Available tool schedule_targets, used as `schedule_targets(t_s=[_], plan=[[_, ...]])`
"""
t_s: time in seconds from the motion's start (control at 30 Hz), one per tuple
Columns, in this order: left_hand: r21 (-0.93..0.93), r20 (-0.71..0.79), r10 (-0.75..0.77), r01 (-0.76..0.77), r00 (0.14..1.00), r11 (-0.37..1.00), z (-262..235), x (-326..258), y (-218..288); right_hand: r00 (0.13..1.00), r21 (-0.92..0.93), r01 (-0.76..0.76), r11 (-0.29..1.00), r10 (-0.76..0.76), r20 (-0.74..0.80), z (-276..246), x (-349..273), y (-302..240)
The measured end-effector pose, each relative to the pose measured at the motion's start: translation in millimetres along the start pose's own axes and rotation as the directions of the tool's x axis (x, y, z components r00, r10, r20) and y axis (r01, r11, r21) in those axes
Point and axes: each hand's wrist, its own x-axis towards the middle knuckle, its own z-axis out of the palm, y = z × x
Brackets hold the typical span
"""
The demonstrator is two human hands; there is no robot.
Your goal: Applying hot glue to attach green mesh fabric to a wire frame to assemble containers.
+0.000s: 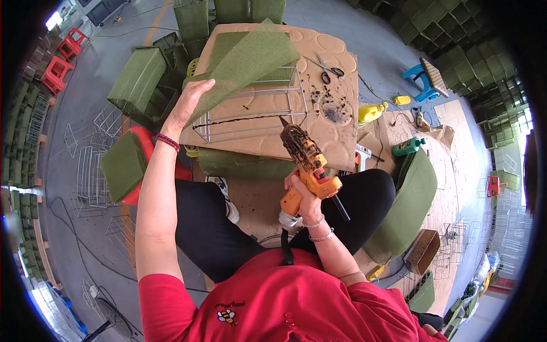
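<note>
My left hand point(192, 98) is closed on the edge of a green mesh sheet point(245, 68), lifting it so that it slopes over a metal wire frame point(250, 128). The fingers under the sheet are hidden. My right hand point(303, 194) grips an orange hot glue gun point(305, 149) crusted with dark glue, a black glue stick poking out of its back. Its nozzle is at the right end of a dark bead of glue point(239, 121) running along the near side of the frame. Whether the tip touches the wire I cannot tell. The frame lies on cardboard point(336, 142) covering the worktable.
Black-handled scissors point(326, 73) and dark glue crumbs lie right of the frame. A yellow bottle point(371, 112) and a green bottle point(409, 146) stand beyond the table's right side. Green mesh boxes point(137, 80) and bare wire frames point(94, 174) crowd the left. Cables cross the floor.
</note>
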Motion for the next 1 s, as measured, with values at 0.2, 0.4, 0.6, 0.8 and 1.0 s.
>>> schedule_targets(t_s=[0.2, 0.4, 0.6, 0.8, 1.0], plan=[[-0.032, 0.026, -0.015, 0.015, 1.000, 0.999, -3, 3, -5, 1.000, 0.035, -0.007, 0.999, 0.007, -0.009, -12, 1, 2], [-0.025, 0.053, -0.006, 0.007, 0.999, 1.000, -7, 5, -8, 0.999, 0.045, -0.007, 0.999, 0.009, -0.034, -9, 0, -1], [-0.083, 0.019, -0.010, 0.012, 1.000, 0.997, 3, 2, 2, 1.000, 0.021, -0.006, 1.000, 0.006, -0.018, -5, 0, 0], [-0.081, 0.010, 0.008, -0.008, 1.000, 0.997, -1, 2, -2, 0.999, 0.027, -0.013, 1.000, 0.014, -0.032, -10, 0, 1], [-0.098, -0.007, -0.045, 0.044, 0.999, 0.994, 3, -1, 5, 0.999, 0.001, 0.002, 1.000, -0.002, -0.033, -12, 1, -5]])
